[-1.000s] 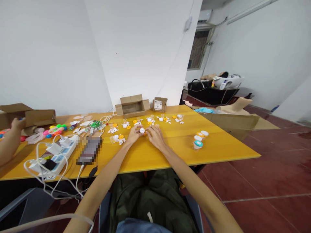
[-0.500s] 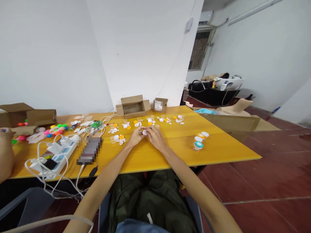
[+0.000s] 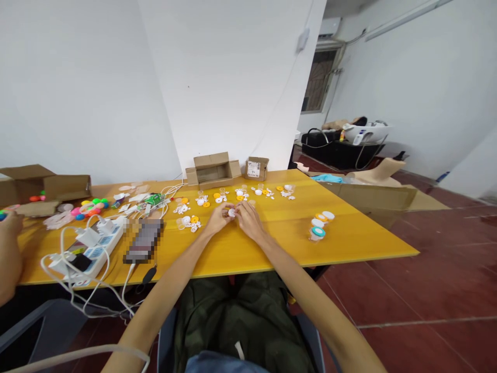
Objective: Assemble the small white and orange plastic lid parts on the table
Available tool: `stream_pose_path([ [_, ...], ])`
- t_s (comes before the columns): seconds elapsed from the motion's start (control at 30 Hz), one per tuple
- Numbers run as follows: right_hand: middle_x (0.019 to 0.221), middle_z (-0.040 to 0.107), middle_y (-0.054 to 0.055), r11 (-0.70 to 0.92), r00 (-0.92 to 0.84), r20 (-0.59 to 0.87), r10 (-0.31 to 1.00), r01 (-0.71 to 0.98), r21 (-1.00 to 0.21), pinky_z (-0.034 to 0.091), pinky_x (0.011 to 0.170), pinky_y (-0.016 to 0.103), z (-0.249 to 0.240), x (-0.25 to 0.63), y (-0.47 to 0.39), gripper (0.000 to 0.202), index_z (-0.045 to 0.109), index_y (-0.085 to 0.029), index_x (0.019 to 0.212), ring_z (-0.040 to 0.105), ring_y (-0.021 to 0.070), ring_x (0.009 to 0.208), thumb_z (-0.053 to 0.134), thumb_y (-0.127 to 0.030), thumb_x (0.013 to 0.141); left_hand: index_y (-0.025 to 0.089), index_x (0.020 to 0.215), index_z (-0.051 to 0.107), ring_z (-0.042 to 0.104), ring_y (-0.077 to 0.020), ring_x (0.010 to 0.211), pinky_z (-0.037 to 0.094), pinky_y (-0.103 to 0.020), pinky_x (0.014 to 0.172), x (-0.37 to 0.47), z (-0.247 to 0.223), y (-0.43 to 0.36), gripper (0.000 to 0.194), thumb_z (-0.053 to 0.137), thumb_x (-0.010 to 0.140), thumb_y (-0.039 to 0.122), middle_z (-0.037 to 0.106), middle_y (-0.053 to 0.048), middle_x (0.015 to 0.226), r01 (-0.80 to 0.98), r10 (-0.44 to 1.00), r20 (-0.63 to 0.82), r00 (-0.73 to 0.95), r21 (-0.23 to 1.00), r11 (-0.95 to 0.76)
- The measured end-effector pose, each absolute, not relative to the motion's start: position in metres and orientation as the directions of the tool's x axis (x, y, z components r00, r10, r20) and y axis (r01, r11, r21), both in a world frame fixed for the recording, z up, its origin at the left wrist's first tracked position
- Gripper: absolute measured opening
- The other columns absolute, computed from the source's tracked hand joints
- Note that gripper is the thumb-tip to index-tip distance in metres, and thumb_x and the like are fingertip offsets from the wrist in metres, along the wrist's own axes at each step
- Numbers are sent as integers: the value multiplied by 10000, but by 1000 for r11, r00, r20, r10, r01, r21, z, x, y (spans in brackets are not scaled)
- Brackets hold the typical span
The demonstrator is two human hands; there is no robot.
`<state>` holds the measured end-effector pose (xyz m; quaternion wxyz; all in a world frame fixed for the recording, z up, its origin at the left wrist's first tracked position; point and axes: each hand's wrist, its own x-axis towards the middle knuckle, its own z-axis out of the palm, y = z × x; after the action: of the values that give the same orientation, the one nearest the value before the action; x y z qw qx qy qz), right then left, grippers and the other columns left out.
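Observation:
Both hands meet over the yellow table [image 3: 287,243], near its middle. My left hand [image 3: 219,218] is closed on a small white round part [image 3: 232,212]. From the other side my right hand [image 3: 247,216] pinches the same part. Around and behind them lie small groups of white discs, orange rings [image 3: 206,204] and clear cups [image 3: 179,223]. To the right stands a clear cup with a teal ring [image 3: 318,232], beside white discs [image 3: 328,215] and an orange ring.
An open cardboard box [image 3: 213,173] and a smaller box [image 3: 256,169] stand at the back. On the left are a power strip [image 3: 99,254], cables, a phone [image 3: 143,241], colourful balls [image 3: 93,207] and another person's hand [image 3: 10,248].
My hands stay together around the white part, with barely any shift. At the far left, the other person's hand has moved slightly and colourful items show beside it.

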<state>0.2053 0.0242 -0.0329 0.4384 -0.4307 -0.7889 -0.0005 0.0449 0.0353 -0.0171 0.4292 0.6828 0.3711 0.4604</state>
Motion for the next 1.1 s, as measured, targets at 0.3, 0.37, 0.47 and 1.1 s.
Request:
stream_pose_path([
  [0.3, 1024, 640, 90, 613, -184, 700, 690, 663, -430, 482, 937, 430, -29, 209, 25, 132, 640, -245, 886, 585, 270, 1025, 546, -153, 888, 199, 934, 672, 685, -157, 755, 550, -269, 714, 42, -13, 39, 359, 791, 599, 150, 717, -8, 912, 114, 928, 316, 198, 933, -342],
  [0.37, 1039, 636, 90, 618, -180, 702, 689, 651, -441, 487, 945, 434, -31, 210, 27, 117, 643, -242, 871, 586, 266, 1043, 561, -160, 884, 201, 928, 674, 685, -161, 770, 553, -274, 721, 38, -12, 41, 356, 782, 595, 134, 716, -12, 933, 116, 935, 317, 158, 934, -337],
  [0.47, 1105, 625, 83, 612, -226, 653, 723, 649, -453, 493, 955, 431, -37, 211, 29, 106, 643, -238, 812, 588, 252, 1074, 604, -148, 853, 201, 903, 670, 690, -169, 817, 555, -280, 743, 33, -10, 43, 334, 770, 595, 116, 714, -23, 985, 105, 939, 330, 97, 935, -339],
  [1.1, 1124, 608, 96, 691, -252, 751, 610, 634, -347, 491, 941, 435, -28, 206, 18, 214, 695, -244, 969, 576, 254, 1032, 523, -133, 906, 190, 1033, 667, 700, -164, 832, 566, -275, 744, 39, -22, 44, 408, 790, 644, 172, 714, -49, 1059, 76, 886, 347, 308, 919, -386],
])
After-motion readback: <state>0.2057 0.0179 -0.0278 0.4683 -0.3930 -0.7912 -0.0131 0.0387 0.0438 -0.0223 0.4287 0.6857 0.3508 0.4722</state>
